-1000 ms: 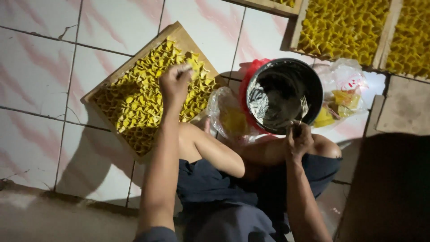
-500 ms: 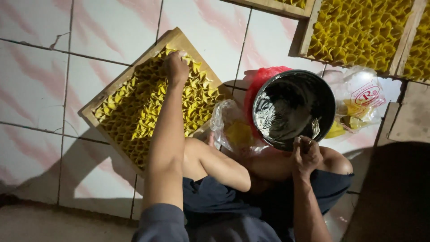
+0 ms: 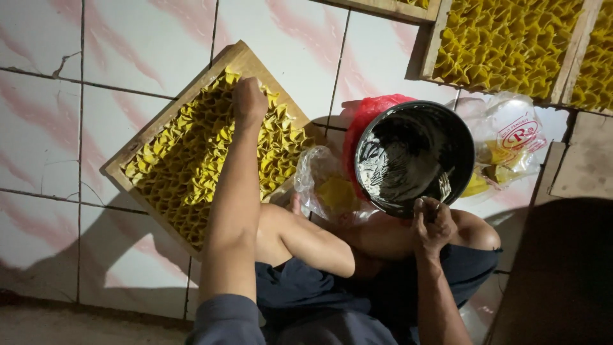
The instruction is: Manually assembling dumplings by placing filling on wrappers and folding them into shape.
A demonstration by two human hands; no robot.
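Note:
I sit on a tiled floor with my legs folded. My left hand reaches out over a wooden tray packed with several yellow folded paper cups; its fingers are curled down onto the cups near the tray's far corner, and what they pinch is hidden. My right hand rests at the near rim of a black bowl holding a dark glossy paste, fingers closed around something small that I cannot make out.
A red plastic bag lies behind the bowl. Clear plastic bags with yellow pieces sit at the left and right of it. More wooden trays of yellow cups fill the top right. A dark shape occupies the lower right.
My left hand has reached further toward the tray's far corner. My right hand has stayed at the bowl's near rim. The view has shifted slightly.

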